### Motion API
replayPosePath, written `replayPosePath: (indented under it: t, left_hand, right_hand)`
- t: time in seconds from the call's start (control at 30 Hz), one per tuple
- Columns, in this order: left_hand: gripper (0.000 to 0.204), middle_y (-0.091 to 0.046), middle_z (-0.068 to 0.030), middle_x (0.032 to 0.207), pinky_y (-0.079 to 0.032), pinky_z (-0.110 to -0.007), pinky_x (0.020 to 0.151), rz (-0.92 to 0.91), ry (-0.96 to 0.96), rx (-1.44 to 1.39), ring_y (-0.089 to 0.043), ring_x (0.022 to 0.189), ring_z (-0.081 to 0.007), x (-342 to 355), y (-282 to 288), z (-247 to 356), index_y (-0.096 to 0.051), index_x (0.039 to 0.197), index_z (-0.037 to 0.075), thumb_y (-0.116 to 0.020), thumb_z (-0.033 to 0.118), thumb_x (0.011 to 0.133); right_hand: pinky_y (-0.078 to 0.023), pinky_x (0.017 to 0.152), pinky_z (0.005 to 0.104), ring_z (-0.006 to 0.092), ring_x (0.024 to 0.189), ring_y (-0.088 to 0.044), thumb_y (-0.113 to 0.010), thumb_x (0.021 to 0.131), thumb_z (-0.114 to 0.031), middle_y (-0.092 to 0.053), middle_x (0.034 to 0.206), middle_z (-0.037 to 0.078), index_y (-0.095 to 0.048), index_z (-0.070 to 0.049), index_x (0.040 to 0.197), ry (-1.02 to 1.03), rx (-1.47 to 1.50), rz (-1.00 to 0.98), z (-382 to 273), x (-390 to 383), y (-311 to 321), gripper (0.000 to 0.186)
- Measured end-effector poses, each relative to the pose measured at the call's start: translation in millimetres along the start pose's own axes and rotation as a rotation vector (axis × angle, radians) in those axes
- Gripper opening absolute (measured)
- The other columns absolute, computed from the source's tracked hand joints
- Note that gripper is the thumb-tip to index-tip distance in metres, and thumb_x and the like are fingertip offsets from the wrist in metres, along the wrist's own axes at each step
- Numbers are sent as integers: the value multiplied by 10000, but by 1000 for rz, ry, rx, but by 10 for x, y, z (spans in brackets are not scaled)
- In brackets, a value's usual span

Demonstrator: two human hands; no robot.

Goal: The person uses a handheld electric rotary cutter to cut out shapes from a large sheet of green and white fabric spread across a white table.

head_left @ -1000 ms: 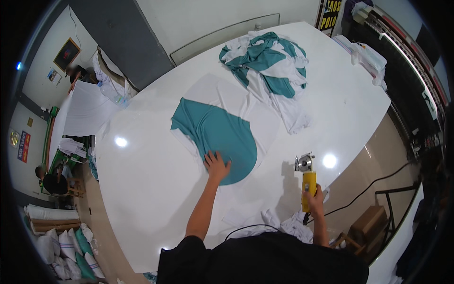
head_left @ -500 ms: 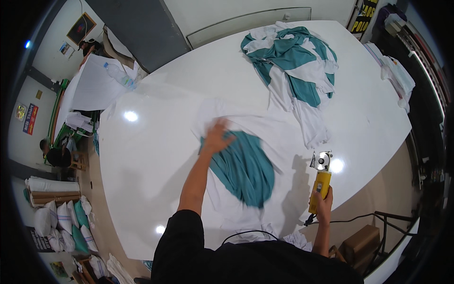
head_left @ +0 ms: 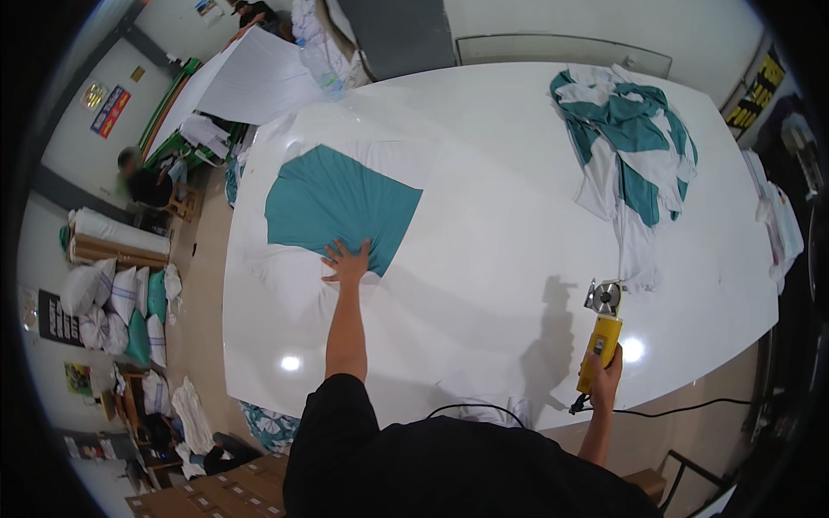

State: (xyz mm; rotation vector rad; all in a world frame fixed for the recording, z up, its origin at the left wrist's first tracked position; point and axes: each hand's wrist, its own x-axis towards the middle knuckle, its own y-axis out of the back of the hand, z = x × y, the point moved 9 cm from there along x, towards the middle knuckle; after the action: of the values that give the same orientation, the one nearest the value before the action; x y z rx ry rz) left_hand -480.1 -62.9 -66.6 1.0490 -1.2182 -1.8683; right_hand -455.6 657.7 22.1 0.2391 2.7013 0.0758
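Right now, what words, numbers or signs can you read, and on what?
I won't copy wording, but lettering shows:
Red-and-blue wall sign: small lettering.
Black sign, left: white lettering.
Black-and-yellow sign, upper right: blurred.
Yellow rotary cutter: any markings too small to read.

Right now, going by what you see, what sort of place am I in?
Most likely a garment or fabric-cutting workshop: your right hand holds a yellow corded cutter with a round blade, and teal-and-white fabric lies heaped on a big white table.

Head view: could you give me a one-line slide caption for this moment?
Left hand on teal fabric atop a white table; right hand grips a yellow handheld cutter.
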Motion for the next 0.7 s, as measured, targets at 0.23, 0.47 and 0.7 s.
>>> replayPosePath:
  t: [0.23,0.47,0.7]
  left_hand:
    - [1302,33,-209,1722,14,-833,1097,67,-70,-4,65,1564,-484,-498,66,-328,-108,1666,119,-517,938,741]
    - [1524,89,-225,1715,9,-838,1094,-167,46,33,64,1543,-543,-1485,333,-2149,-62,1668,136,-770,869,535]
    - [1439,43,-247,1708,-43,-853,1080,-34,-188,-36,61,1540,-549,-1796,395,-2316,-83,1667,160,-830,755,590]
  right_hand:
    - [-549,757,330,170,875,-630,-714,857,-110,-632,1016,104,-481,20,1355,70,-175,-110,-3,-138,-465,566]
    - [-555,801,361,208,900,-667,-761,829,-148,-689,1032,134,-509,32,1337,169,-323,-237,76,-631,-1014,596]
    - [-558,824,479,428,969,-703,-740,836,-238,-697,1088,277,-473,-11,1364,273,-826,-500,56,-1268,-1804,634]
